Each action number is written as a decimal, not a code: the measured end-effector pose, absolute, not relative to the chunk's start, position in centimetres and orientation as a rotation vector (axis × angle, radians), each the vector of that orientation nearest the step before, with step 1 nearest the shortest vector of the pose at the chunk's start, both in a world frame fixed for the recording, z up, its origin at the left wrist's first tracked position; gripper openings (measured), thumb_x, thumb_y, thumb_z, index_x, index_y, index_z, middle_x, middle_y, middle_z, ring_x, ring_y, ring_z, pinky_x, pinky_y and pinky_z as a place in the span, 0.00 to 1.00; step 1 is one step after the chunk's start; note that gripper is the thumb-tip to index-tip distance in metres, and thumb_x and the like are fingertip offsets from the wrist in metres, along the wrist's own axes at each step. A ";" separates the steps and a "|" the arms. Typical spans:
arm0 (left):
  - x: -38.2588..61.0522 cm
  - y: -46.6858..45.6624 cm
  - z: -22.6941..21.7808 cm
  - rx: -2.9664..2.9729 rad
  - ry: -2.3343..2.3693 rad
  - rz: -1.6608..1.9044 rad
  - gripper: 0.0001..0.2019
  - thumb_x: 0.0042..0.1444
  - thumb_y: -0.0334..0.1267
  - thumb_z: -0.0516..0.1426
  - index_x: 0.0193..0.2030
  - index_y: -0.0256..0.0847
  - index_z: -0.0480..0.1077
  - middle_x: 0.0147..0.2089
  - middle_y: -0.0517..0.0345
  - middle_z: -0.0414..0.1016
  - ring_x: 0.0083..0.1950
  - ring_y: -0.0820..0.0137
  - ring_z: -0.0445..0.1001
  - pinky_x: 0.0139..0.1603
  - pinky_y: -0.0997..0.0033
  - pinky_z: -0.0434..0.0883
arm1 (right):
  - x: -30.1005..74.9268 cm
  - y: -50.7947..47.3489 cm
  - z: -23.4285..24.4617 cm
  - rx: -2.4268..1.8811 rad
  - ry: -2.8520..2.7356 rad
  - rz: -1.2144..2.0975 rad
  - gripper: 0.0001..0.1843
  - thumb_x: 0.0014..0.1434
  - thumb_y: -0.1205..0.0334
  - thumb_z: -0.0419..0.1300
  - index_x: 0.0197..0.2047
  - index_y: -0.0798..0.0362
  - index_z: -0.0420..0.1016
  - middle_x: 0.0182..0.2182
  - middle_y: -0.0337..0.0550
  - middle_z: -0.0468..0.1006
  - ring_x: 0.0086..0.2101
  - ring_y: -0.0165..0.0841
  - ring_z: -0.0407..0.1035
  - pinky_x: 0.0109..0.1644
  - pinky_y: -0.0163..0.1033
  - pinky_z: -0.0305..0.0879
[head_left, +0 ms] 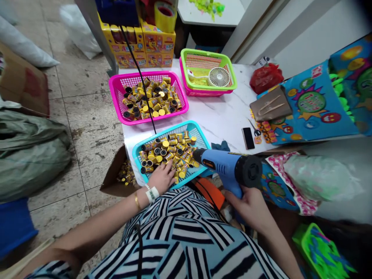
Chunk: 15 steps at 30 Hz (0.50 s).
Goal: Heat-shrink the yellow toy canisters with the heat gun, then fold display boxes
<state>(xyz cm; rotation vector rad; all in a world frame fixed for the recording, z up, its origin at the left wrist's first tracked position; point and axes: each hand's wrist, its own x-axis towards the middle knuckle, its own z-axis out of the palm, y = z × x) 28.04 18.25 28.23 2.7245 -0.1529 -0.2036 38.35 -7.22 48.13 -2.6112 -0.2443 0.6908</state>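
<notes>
Head view: the left hand [162, 178] lies at the near edge of a turquoise basket [190, 123], its fingers stretched out and slightly spread over small yellow containers [176, 149] heaped inside; whether any one is pinched, I cannot tell. The right hand [251, 205] has its fingers wrapped around the handle of a blue heat gun [225, 166], whose black nozzle [199, 155] points at the heap from the basket's right side. Their exact positions around the grip are partly hidden.

The basket sits at the near edge of a marbled white worktop [229, 112]. Just beyond it stands a pink basket [114, 100] with more such containers, and a black cord [141, 73] runs across the view in front of it. Right of that, a green basket [209, 54] is nested in another pink one and holds a small white fan [218, 76]. Farther right on the worktop are a phone [248, 138], scissors [257, 132] just beside it, and a red plastic bag [266, 77]. Yellow printed boxes [159, 42] are stacked at the back. Low on the left, a cardboard box [112, 176] contains further yellow pieces.
</notes>
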 end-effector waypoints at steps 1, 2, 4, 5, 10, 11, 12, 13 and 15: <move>29.1 17.6 28.0 2.740 -0.135 -0.225 0.22 0.65 0.50 0.49 0.54 0.38 0.74 0.66 0.35 0.60 0.55 0.49 0.67 0.53 0.49 0.66 | 38.6 -6.9 48.1 -2.624 -0.260 0.707 0.17 0.54 0.49 0.59 0.25 0.54 0.71 0.16 0.36 0.65 0.20 0.30 0.59 0.24 0.35 0.52; 30.5 16.9 27.8 2.751 -0.110 -0.234 0.23 0.66 0.50 0.47 0.54 0.38 0.74 0.63 0.35 0.64 0.54 0.49 0.67 0.52 0.49 0.65 | 38.8 -6.6 48.0 -2.634 -0.274 0.728 0.17 0.55 0.48 0.58 0.26 0.54 0.71 0.17 0.36 0.64 0.21 0.30 0.59 0.25 0.35 0.53; 33.8 15.5 27.6 2.766 -0.057 -0.237 0.25 0.66 0.52 0.45 0.57 0.41 0.73 0.53 0.36 0.71 0.53 0.48 0.66 0.50 0.49 0.63 | 39.3 -6.2 48.0 -2.644 -0.278 0.741 0.18 0.55 0.46 0.58 0.27 0.54 0.71 0.17 0.35 0.64 0.21 0.30 0.58 0.25 0.35 0.53; 35.4 15.0 27.7 2.772 -0.039 -0.233 0.25 0.66 0.52 0.45 0.59 0.42 0.71 0.49 0.37 0.73 0.52 0.48 0.67 0.49 0.50 0.62 | 39.4 -6.0 48.0 -2.654 -0.275 0.731 0.19 0.55 0.45 0.57 0.27 0.54 0.71 0.17 0.35 0.64 0.21 0.29 0.58 0.25 0.35 0.53; 40.1 15.8 29.6 2.765 0.138 -0.148 0.25 0.67 0.44 0.46 0.68 0.36 0.59 0.49 0.37 0.70 0.49 0.53 0.68 0.46 0.55 0.61 | 39.2 -6.8 48.6 -2.740 -0.291 0.674 0.19 0.55 0.45 0.57 0.25 0.52 0.68 0.15 0.33 0.59 0.20 0.28 0.55 0.25 0.35 0.52; 39.9 16.3 29.9 2.759 0.145 -0.131 0.24 0.67 0.42 0.46 0.65 0.33 0.62 0.49 0.37 0.70 0.49 0.53 0.68 0.47 0.55 0.61 | 38.9 -7.1 48.7 -2.738 -0.301 0.699 0.19 0.55 0.45 0.57 0.25 0.52 0.67 0.16 0.33 0.59 0.20 0.29 0.55 0.25 0.35 0.52; 39.4 16.9 30.0 2.756 0.101 -0.121 0.22 0.68 0.42 0.45 0.62 0.32 0.65 0.48 0.37 0.70 0.49 0.53 0.68 0.48 0.55 0.62 | 38.7 -7.4 48.7 -2.731 -0.312 0.738 0.18 0.56 0.46 0.56 0.26 0.52 0.67 0.16 0.33 0.60 0.20 0.29 0.56 0.26 0.35 0.52; 38.6 17.3 30.0 2.755 0.004 -0.114 0.21 0.68 0.42 0.46 0.59 0.32 0.68 0.49 0.38 0.71 0.51 0.53 0.68 0.49 0.54 0.62 | 38.5 -7.5 48.6 -2.724 -0.323 0.785 0.17 0.57 0.47 0.56 0.26 0.52 0.68 0.17 0.34 0.62 0.20 0.30 0.58 0.26 0.36 0.53; 36.8 18.0 29.6 2.752 -0.259 -0.107 0.20 0.66 0.45 0.49 0.55 0.35 0.72 0.52 0.39 0.71 0.56 0.52 0.65 0.55 0.52 0.61 | 38.4 -7.5 48.1 -2.718 -0.352 0.867 0.14 0.57 0.50 0.56 0.29 0.53 0.69 0.19 0.36 0.66 0.22 0.31 0.61 0.27 0.36 0.53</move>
